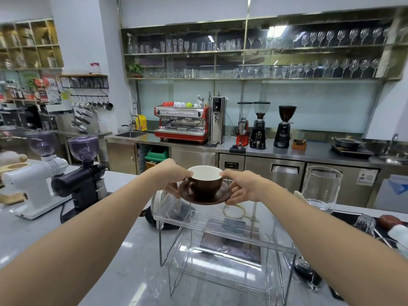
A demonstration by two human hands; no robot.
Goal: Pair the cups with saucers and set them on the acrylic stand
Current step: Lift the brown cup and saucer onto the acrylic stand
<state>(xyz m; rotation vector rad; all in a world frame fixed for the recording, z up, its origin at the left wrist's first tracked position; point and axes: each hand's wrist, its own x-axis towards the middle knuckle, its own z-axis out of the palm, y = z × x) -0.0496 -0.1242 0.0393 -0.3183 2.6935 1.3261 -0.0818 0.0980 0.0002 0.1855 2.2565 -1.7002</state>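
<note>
to the left of the left hand [174, 178] stand a white grinder [33, 184] and a black grinder [81, 184] on the desk [123, 250]. to the right of the right hand [242, 187] a tall clear glass jar [321, 186] stands on the desk, and nearer the camera on that side lies an upturned small glass [364, 224]. right under both hands is the clear stand [220, 230], two shelves on thin metal legs; a kettle [161, 208] shows through its far left corner and a brass ring [234, 210] lies just below the right hand. beyond the hands, well apart, a red coffee machine [182, 123] sits on the back counter.

the brown cup [204, 183], white inside, sits on a brown saucer [205, 194], its handle turned toward the left hand. the left grip is clamped on the pair: thumb on the cup's rim, fingers curled under the saucer's left edge. the right grip is clamped likewise, thumb at the rim, fingers under the saucer's right edge. cup and saucer are at the far end of the stand's top shelf; whether the saucer touches the shelf cannot be told.
</note>
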